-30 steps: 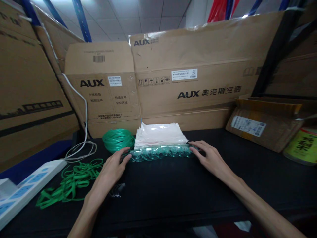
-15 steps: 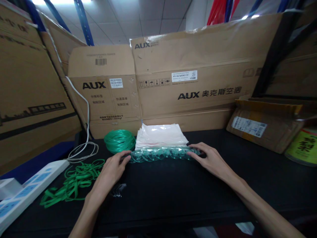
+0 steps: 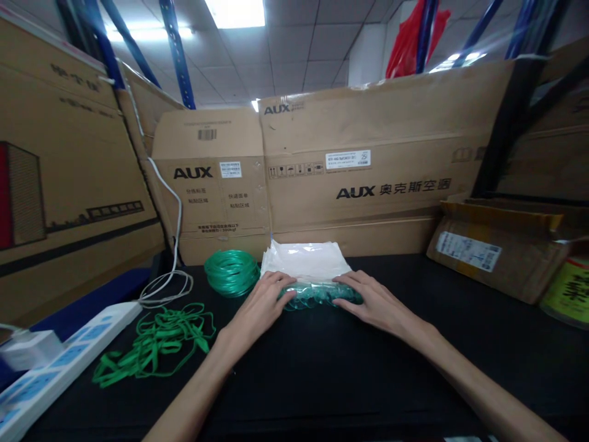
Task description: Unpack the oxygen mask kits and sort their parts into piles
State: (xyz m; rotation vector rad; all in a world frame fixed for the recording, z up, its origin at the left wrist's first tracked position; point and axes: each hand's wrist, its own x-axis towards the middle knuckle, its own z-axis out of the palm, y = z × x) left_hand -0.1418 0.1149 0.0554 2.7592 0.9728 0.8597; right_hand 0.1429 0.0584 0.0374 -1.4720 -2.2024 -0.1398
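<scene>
A long, glossy plastic bundle, clear with a green tint and rounded shapes along it, lies crosswise on the black tabletop. My left hand grips its left part, thumb on the near side and fingers over the top. At the right end, my right hand holds it in a similar way. Just behind the bundle is a stack of white plastic bags. A coil of green tubing sits left of the stack, beyond my left hand. The fingers cover both ends of the bundle.
Tangled green flat cord lies left of my left forearm, beside a white power strip and a white cable. Cardboard panels wall off the back. To the right stand a brown carton and a yellow-green tin.
My hands are closer together, my left having shifted inward over the bundle. Less of the bundle shows between them. The view has tilted upward. My left forearm now covers the spot with small clear pieces.
</scene>
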